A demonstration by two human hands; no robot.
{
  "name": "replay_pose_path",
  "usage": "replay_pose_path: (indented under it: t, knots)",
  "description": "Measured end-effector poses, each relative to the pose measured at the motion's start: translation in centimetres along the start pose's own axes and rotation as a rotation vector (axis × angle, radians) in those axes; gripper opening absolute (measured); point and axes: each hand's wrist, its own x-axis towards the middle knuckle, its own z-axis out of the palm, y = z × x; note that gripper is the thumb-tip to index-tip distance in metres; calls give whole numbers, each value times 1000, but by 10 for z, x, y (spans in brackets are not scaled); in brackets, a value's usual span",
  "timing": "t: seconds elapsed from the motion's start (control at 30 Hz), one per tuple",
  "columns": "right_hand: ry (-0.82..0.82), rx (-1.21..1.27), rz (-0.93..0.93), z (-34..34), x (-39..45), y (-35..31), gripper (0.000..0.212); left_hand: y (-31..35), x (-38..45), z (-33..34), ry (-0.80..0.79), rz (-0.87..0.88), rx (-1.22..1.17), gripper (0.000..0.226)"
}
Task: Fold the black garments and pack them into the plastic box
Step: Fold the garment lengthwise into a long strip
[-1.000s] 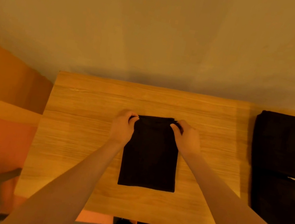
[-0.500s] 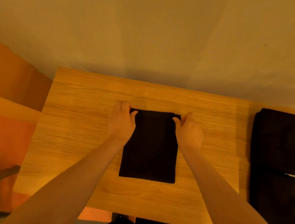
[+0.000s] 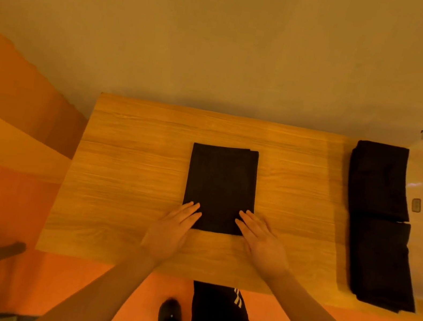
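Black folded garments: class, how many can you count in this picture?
3. One garment at the table's middle under both hands; far garment and near garment at its right end. Others may be hidden.

A black ribbed garment (image 3: 221, 187) lies on a light wood-grain table (image 3: 131, 174) above an orange floor (image 3: 3, 180).

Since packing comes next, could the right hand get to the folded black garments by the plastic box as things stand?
Probably yes: the right hand lies flat on the middle garment, and only bare wooden table separates it from the two folded black garments.
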Motion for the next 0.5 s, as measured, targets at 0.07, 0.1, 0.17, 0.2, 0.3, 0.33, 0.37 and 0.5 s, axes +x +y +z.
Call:
replay_pose_path:
  t: [0.07, 0.1, 0.17, 0.2, 0.3, 0.33, 0.37, 0.5]
  knots:
    - [-4, 74, 24, -8, 6, -2, 37, -2, 2, -6, 27, -10, -82, 37]
    - [6, 105, 27, -11, 8, -2, 36, -2, 3, -8, 34, -30, -143, 31]
    - [10, 181, 45, -17, 11, -3, 31, 1, 3, -16, 59, -122, -326, 26]
    - [11, 262, 88, -21, 11, -5, 26, 4, 3, -24, 75, -180, -422, 25]
    - [-27, 577, 315, -38, 7, -7, 24, 12, 1, -48, 45, -317, -697, 16]
    - [-18, 680, 365, -42, 8, -7, 23, 13, 1, -53, 46, -344, -782, 13]
    - [-3, 768, 403, -46, 11, -8, 20, 14, 3, -58, 53, -369, -851, 11]
    - [60, 986, 524, -47, 40, 0, 14, 9, 30, -56, 95, -489, -950, 16]
